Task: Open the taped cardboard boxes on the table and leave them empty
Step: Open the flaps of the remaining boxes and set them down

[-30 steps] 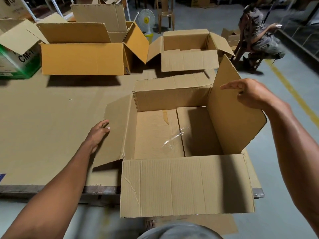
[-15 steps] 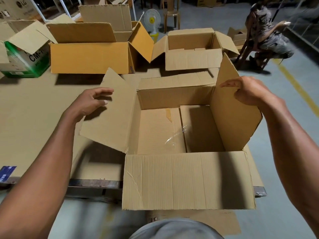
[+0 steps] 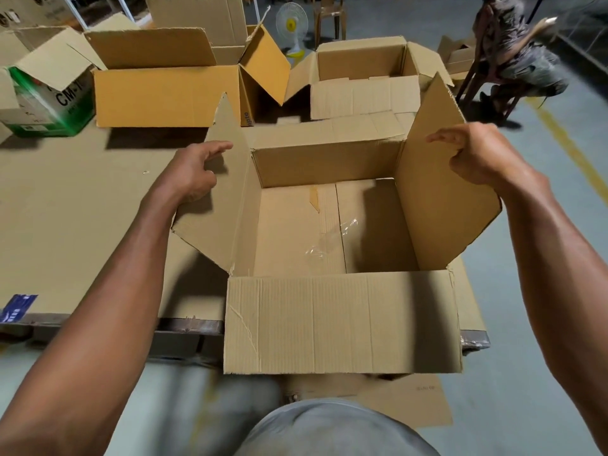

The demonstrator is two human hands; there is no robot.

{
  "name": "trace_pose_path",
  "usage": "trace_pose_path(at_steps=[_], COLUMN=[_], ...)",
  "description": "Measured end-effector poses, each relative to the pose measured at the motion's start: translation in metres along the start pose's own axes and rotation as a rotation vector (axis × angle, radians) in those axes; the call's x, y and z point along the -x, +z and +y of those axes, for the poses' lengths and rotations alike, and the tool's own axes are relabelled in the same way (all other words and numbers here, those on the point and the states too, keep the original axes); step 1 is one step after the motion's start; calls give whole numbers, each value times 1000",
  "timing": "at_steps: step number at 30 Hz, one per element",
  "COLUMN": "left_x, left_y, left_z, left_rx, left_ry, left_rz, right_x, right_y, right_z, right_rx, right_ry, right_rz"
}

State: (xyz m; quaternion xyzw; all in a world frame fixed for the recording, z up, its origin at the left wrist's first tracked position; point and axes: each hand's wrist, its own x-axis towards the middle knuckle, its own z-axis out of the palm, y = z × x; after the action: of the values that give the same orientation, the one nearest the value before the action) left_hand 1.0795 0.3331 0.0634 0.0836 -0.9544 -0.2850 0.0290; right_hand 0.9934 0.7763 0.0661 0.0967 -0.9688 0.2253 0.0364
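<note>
Nearest: open cardboard box at the table's near edge, its front flap hanging down over the edge. Inside, bare bottom flaps and a scrap of clear tape; nothing else seen in it.

Left hand: fingers curled against the outer face of the box's left flap, which stands raised and tilted outward; forefinger stretched toward the flap's edge. Whether the thumb pinches the flap cannot be told.

Right hand: fingers bent over the top edge of the right flap, which stands nearly upright; the hand grips that edge.

Table: covered with brown card; a blue label at its near left corner.

Farther back, left to right: a green and white printed box, flaps open; a long yellow-brown box, flaps open; a smaller brown box, flaps open, just behind the near one.

Farthest: a small standing fan on the floor; a seated person on a chair at right, well apart from the table.
</note>
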Motion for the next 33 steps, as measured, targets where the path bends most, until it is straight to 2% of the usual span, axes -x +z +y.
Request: trace_pose_path(at_steps=[7, 13, 24, 33], left_x=[33, 59, 87, 99], left_y=[7, 15, 59, 141], left_z=[28, 72, 159, 263], left_rx=[-17, -11, 96, 127], left_ry=[1, 124, 309, 419], left_rz=[128, 178, 55, -38], right_x=[40, 84, 210, 259], right_y=[-21, -49, -103, -141], right_z=[19, 45, 92, 220], right_rx=[-47, -4, 15, 57], right_ry=[-13, 70, 335, 498], right_rz=[68, 156, 267, 269])
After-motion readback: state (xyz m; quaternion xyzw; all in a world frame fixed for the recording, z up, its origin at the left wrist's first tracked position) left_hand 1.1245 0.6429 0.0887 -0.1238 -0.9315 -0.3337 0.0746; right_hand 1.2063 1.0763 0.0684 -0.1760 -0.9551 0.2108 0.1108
